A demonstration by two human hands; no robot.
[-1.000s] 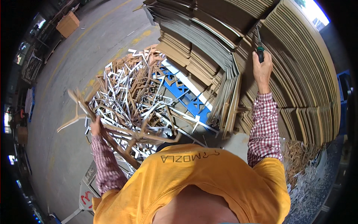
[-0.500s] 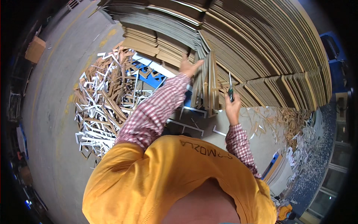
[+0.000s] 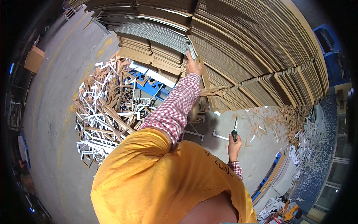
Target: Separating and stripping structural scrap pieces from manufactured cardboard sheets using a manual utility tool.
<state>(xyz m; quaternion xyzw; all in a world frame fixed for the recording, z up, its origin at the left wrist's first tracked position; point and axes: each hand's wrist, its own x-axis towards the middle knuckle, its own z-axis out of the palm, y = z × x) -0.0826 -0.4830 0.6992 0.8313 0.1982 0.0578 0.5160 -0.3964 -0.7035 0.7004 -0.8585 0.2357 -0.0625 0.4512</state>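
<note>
My left hand (image 3: 194,66) reaches forward to the corner of the tall stack of cut cardboard sheets (image 3: 238,44). Its index finger is stretched out against the sheets' edges, and the hand is open. Beside it, a few narrow cardboard strips (image 3: 206,80) hang from the stack, with some poking out to the right. Lower down, my right hand (image 3: 234,146) is closed around a pointed metal tool (image 3: 234,133) with a green and black handle, its tip up and away from the cardboard. A dark blur under my left forearm cannot be made out.
A heap of white and brown cardboard offcuts (image 3: 108,112) covers the floor at the left, beside a blue pallet (image 3: 151,86). More scraps (image 3: 289,128) lie at the right. A cardboard box (image 3: 34,59) stands far left; flat sheets (image 3: 274,177) lie at the lower right.
The bundle of strips hanging at the stack's corner has mostly come away. My left hand has moved up along the corner. My right hand has drawn back toward me with the tool.
</note>
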